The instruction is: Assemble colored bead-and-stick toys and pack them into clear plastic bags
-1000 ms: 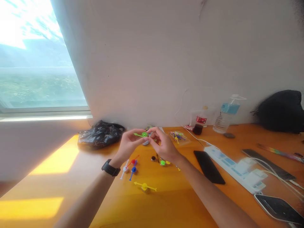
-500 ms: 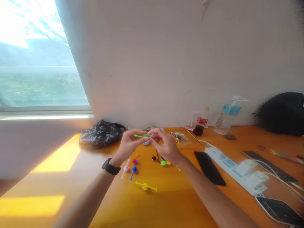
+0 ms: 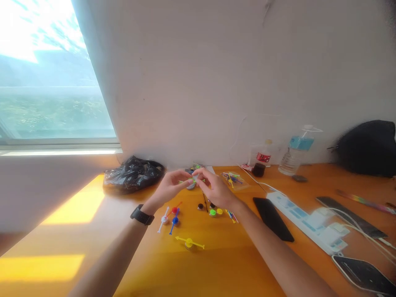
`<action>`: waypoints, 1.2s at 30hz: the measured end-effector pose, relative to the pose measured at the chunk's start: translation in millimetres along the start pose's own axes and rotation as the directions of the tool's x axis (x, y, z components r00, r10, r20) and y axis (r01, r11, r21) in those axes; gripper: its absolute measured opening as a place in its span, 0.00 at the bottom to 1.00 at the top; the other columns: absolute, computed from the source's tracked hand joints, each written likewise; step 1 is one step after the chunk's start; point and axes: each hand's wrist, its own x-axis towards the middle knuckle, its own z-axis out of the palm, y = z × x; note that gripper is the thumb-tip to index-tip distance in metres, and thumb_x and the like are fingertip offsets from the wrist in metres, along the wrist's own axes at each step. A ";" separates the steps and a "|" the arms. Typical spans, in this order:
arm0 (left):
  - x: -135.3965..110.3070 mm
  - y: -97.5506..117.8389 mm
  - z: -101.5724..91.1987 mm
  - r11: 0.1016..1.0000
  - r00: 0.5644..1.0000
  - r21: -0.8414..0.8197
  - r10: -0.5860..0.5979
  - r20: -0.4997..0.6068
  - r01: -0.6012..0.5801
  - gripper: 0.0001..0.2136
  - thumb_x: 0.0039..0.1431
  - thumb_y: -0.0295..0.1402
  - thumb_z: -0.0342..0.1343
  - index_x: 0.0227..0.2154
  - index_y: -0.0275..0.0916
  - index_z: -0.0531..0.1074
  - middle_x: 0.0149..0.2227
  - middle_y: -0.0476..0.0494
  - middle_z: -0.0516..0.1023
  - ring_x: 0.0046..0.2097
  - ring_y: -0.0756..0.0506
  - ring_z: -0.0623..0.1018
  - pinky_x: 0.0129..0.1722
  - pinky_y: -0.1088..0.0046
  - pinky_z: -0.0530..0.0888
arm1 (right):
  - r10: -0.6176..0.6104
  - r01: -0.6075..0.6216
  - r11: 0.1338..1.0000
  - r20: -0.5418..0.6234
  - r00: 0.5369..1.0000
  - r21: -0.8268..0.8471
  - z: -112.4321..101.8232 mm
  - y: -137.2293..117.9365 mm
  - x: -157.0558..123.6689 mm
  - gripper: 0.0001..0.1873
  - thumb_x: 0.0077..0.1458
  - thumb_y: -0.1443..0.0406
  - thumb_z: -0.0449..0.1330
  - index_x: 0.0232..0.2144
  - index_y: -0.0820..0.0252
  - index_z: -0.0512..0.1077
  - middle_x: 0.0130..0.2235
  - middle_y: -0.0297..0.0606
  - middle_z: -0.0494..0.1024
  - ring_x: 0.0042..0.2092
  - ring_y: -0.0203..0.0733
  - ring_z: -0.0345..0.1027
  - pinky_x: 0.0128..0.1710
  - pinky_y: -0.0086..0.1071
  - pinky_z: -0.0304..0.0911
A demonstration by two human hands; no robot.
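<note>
My left hand [image 3: 169,186] and my right hand [image 3: 214,189] meet fingertip to fingertip above the table, both closed in a pinch. Between them is a small green plastic arrow spinner [image 3: 194,180], mostly hidden by my fingers. Nearer to me lie a white arrow spinner [image 3: 165,220], a red one [image 3: 174,210] and a blue one [image 3: 175,221], grouped together. A yellow arrow spinner [image 3: 189,243] rests by itself closest to me. Below my right hand are a green round base [image 3: 212,212], a yellow one [image 3: 219,211] and a black one [image 3: 200,206].
At the back left sits a black plastic bag [image 3: 133,175]. Behind my right hand is a clear bag of coloured arrows [image 3: 233,180]. To the right lie a black phone [image 3: 273,218], a white power strip [image 3: 300,218] and another phone [image 3: 365,274]. Bottles, including a large water bottle [image 3: 292,152], stand against the wall.
The green spinner has turned in my fingers, so its long arrow no longer points out to the left. My left wrist has shifted slightly left, and my right forearm uncovers more loose arrows.
</note>
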 end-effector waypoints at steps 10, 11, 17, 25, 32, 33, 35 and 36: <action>2.4 -22.4 -14.0 0.975 0.988 0.224 -0.033 0.149 -0.001 0.18 0.55 0.47 0.66 0.20 0.39 0.77 0.18 0.53 0.69 0.22 0.52 0.63 0.21 0.76 0.56 | 0.170 -0.149 0.985 0.464 0.870 -0.083 13.8 53.0 -8.1 0.13 0.56 0.74 0.56 0.37 0.59 0.78 0.30 0.33 0.79 0.29 0.35 0.70 0.27 0.25 0.61; 2.4 -22.8 -13.8 0.973 0.987 0.228 -0.017 0.159 -0.020 0.17 0.55 0.47 0.67 0.21 0.39 0.77 0.19 0.52 0.71 0.23 0.51 0.65 0.22 0.76 0.58 | 0.167 -0.144 0.986 0.534 0.829 -0.086 17.7 55.7 -9.4 0.13 0.54 0.74 0.56 0.36 0.59 0.79 0.31 0.34 0.80 0.29 0.36 0.71 0.27 0.25 0.62; 0.7 -16.1 -13.2 0.907 0.959 0.415 -0.052 0.279 -0.072 0.13 0.63 0.42 0.58 0.30 0.38 0.80 0.30 0.47 0.81 0.33 0.47 0.77 0.32 0.75 0.70 | 0.239 -0.139 0.953 0.382 0.893 -0.270 19.0 60.2 -8.0 0.12 0.57 0.71 0.58 0.41 0.59 0.78 0.38 0.37 0.82 0.34 0.36 0.73 0.31 0.25 0.60; -0.6 -31.3 4.4 0.871 0.933 0.482 -0.086 0.348 -0.099 0.09 0.64 0.34 0.56 0.39 0.40 0.81 0.40 0.44 0.85 0.40 0.45 0.82 0.41 0.72 0.76 | 0.480 -0.196 0.703 0.252 0.840 -0.684 -0.6 64.2 -7.9 0.05 0.57 0.66 0.62 0.29 0.59 0.77 0.31 0.40 0.81 0.31 0.39 0.72 0.28 0.28 0.52; -13.6 -56.9 37.2 0.854 0.887 0.456 0.014 0.461 -0.250 0.15 0.60 0.26 0.55 0.46 0.43 0.80 0.48 0.43 0.84 0.45 0.43 0.82 0.45 0.72 0.76 | 0.483 -0.134 0.618 0.240 0.842 -0.775 14.3 68.5 -10.3 0.07 0.56 0.68 0.61 0.33 0.60 0.81 0.37 0.50 0.84 0.38 0.51 0.79 0.31 0.32 0.56; -15.0 -59.1 39.6 0.850 0.886 0.470 -0.006 0.463 -0.239 0.14 0.59 0.26 0.55 0.45 0.43 0.80 0.46 0.44 0.84 0.42 0.44 0.82 0.41 0.74 0.75 | 0.485 -0.131 0.609 0.237 0.842 -0.782 15.0 69.3 -10.3 0.08 0.57 0.68 0.61 0.33 0.61 0.81 0.37 0.51 0.84 0.39 0.52 0.79 0.32 0.33 0.57; -16.3 -62.8 42.8 0.824 0.888 0.525 -0.063 0.456 -0.211 0.12 0.58 0.26 0.55 0.41 0.43 0.81 0.40 0.46 0.84 0.36 0.46 0.80 0.33 0.76 0.72 | 0.489 -0.126 0.597 0.236 0.840 -0.792 15.9 71.6 -10.6 0.08 0.57 0.68 0.61 0.33 0.62 0.82 0.37 0.53 0.84 0.40 0.54 0.79 0.33 0.34 0.59; -16.4 -64.3 43.9 0.802 0.889 0.565 -0.101 0.446 -0.192 0.10 0.57 0.26 0.55 0.37 0.42 0.81 0.36 0.47 0.83 0.33 0.47 0.78 0.30 0.76 0.70 | 0.491 -0.123 0.594 0.238 0.838 -0.795 16.4 73.2 -11.0 0.08 0.57 0.67 0.61 0.33 0.62 0.82 0.37 0.53 0.84 0.40 0.55 0.79 0.33 0.34 0.59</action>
